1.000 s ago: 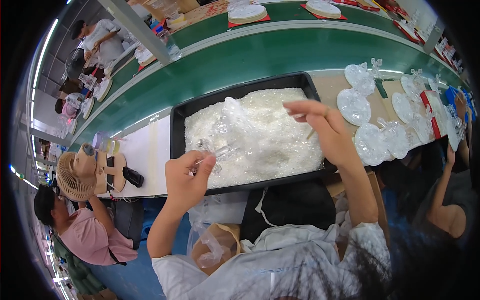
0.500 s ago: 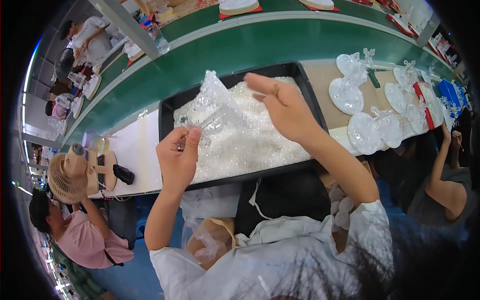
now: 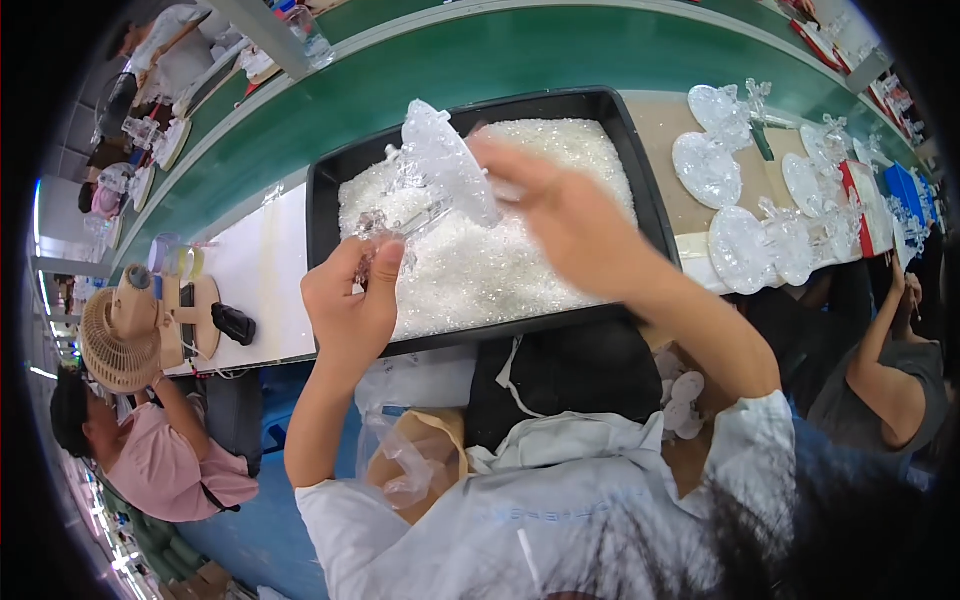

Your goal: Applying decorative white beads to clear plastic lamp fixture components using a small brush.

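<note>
My left hand (image 3: 352, 300) is closed around the thin clear stem of a clear plastic ornament (image 3: 450, 170) with a round white disc base. The ornament is held tilted over a black tray (image 3: 655, 215) filled with white, glittering granules (image 3: 480, 270). My right hand (image 3: 580, 225) is beside the disc's right edge, its fingers stretched out and smeared by motion. Whether those fingers touch the disc cannot be made out. Nothing is seen held in the right hand.
Several similar disc-based ornaments (image 3: 740, 250) stand on the brown board to the right. A beige fan (image 3: 125, 330) and a small black object (image 3: 233, 324) are on the left. A green conveyor (image 3: 450, 75) runs behind the tray. People sit at both sides.
The ornament has turned in my left hand, so its disc now faces more to the right. My right hand has come closer to the disc. The view has shifted slightly.
</note>
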The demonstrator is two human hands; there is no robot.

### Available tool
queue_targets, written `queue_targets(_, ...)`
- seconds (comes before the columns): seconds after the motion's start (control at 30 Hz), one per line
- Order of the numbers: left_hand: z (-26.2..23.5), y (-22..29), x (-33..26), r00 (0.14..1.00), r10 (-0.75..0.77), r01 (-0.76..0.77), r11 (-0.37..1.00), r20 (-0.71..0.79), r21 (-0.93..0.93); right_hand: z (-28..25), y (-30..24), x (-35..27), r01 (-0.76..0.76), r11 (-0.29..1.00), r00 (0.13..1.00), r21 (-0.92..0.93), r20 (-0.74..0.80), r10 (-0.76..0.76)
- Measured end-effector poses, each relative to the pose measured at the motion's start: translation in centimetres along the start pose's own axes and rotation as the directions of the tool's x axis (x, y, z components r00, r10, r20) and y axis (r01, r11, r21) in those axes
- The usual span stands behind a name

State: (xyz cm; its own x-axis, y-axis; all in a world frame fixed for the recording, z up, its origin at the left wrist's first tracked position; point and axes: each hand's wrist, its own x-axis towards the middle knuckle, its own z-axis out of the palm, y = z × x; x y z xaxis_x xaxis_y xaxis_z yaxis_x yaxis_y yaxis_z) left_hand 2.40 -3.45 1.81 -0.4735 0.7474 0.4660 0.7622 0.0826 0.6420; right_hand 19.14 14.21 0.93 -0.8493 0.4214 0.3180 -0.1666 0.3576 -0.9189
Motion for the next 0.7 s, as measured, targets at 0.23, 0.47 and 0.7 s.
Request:
queue_targets(0.23,-0.1,-1.3,-0.4,0.974,-0.224,0.216,0.960,-0.024,-0.177,0.0,0.3,0.0,0.112,0.993,0.993,-0.033,-0.035,-0.113)
queue_targets(0.47,-0.1,0.0,0.2,0.952,-0.304,0.287,0.825,0.047,-0.486,-0.8,0.5,0.3,0.113,0.992,0.974,-0.054,-0.192,-0.121)
queue_targets(0.7,-0.6,-0.1,0.4,0.867,-0.465,0.442,0.559,0.177,-0.702,-1.8,0.2,0.9,0.306,0.942,0.907,0.137,-0.341,-0.245)
